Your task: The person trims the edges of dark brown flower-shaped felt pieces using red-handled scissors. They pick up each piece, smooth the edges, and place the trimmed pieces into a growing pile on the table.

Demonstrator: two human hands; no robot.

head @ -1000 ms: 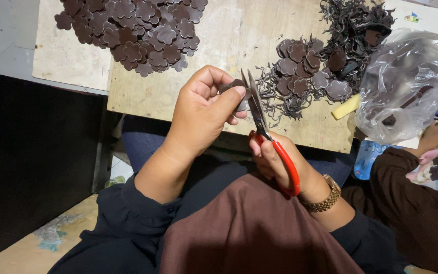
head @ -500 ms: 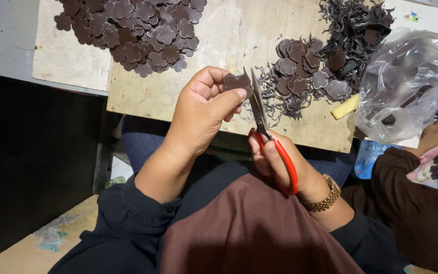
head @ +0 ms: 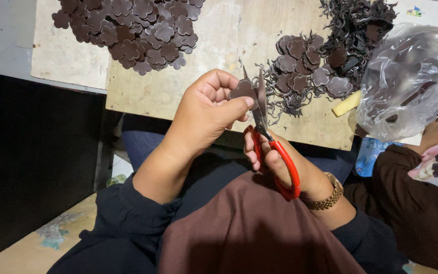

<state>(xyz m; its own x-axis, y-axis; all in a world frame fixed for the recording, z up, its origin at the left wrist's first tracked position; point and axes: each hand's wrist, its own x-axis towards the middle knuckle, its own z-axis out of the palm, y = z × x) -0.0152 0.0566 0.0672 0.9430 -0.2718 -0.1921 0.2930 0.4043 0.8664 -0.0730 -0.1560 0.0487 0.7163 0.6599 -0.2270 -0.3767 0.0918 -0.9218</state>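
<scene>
Risk, as judged: blades of the red-handled scissors (head: pixel 272 147) stood very close to the left thumb and fingertips (head: pixel 247 103), so a slip or a hurried snip could have nicked the thumb. Could also have cut into a lobe of the dark flower-shaped piece (head: pixel 243 90) rather than along its edge, since so little of it stuck out past the grip. A loose pinch might have let the piece twist between the blades or drop toward the lap.

Left hand (head: pixel 206 114) curled, thumb pressed against bent fingers, pinching the flower-shaped piece, held up above the near edge of the wooden bench (head: pixel 219 35). Right hand (head: pixel 285 162) clenched through the red loops of the scissors, blades pointing up, slightly parted, right beside the piece; contact with it not clear.

On the bench: a heap of cut flower shapes (head: pixel 133 30) far left, a smaller heap with curly trimmings (head: pixel 305 76) near the scissors, a clear plastic bag (head: pixel 406 76) at right. Another person's hand (head: pixel 437 133) beyond it.
</scene>
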